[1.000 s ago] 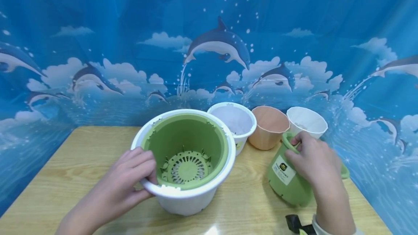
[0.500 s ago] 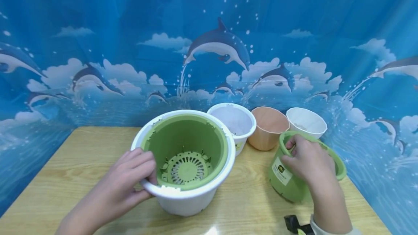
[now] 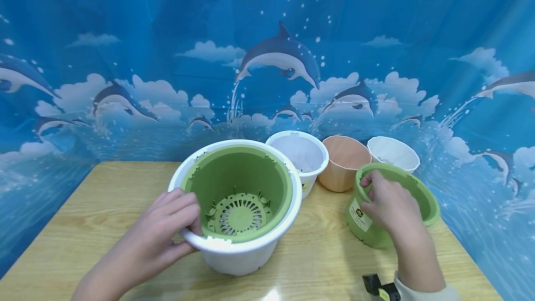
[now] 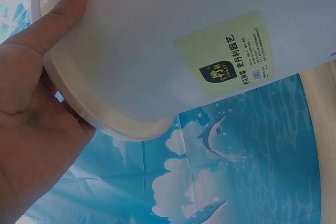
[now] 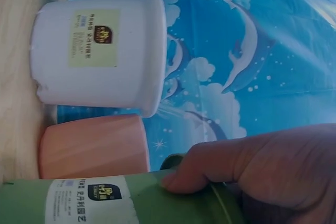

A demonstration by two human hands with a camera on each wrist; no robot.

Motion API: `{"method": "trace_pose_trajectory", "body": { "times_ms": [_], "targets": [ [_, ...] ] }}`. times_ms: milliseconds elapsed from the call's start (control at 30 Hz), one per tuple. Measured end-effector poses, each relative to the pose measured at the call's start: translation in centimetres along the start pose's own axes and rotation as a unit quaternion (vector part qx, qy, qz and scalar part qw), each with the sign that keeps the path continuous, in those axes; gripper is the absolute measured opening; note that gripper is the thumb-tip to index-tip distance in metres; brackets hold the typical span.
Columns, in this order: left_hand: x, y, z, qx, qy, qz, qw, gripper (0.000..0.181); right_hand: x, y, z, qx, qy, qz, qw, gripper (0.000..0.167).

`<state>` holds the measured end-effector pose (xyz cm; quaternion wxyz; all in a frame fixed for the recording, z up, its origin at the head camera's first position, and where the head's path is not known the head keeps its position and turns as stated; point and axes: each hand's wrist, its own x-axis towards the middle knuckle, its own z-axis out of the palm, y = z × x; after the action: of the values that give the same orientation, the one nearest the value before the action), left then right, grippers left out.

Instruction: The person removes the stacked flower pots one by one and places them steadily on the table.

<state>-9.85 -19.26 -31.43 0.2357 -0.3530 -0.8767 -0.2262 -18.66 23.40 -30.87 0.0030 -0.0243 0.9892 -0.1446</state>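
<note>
In the head view, my left hand (image 3: 167, 222) grips the near-left rim of a large white flowerpot (image 3: 238, 261). A green flowerpot (image 3: 234, 171) with a slotted bottom sits nested inside it. The left wrist view shows my thumb (image 4: 58, 19) on the white pot's outer wall, near a printed label (image 4: 226, 56). My right hand (image 3: 394, 208) pinches the rim of another green flowerpot (image 3: 376, 238), which has a pale label. In the right wrist view, the thumb (image 5: 197, 169) lies outside that rim; the other fingers are mostly hidden.
Behind, against the dolphin-print backdrop (image 3: 276, 59), stand a smaller white pot (image 3: 307, 180), a peach pot (image 3: 340, 178) and a white faceted pot (image 3: 394, 154). A small black object (image 3: 372, 284) lies at the wooden table's (image 3: 104, 208) front right.
The green pot in my right hand has tipped so that more of its mouth shows, and its base has shifted slightly away from me. My left hand and the nested pots have stayed still.
</note>
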Motion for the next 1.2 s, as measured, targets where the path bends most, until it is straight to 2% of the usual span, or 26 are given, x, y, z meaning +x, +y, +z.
{"method": "trace_pose_trajectory", "body": {
  "times_ms": [300,1200],
  "targets": [
    [-0.2,0.1,-0.1,-0.006,-0.003,0.000,1.0000,0.034,0.3,0.3,0.7,0.003,-0.005,0.000,1.0000,0.039],
    [-0.1,0.2,-0.1,-0.001,-0.002,-0.003,1.0000,0.035,0.9,1.1,0.7,-0.007,-0.009,0.006,0.9999,0.040]
  ]
}}
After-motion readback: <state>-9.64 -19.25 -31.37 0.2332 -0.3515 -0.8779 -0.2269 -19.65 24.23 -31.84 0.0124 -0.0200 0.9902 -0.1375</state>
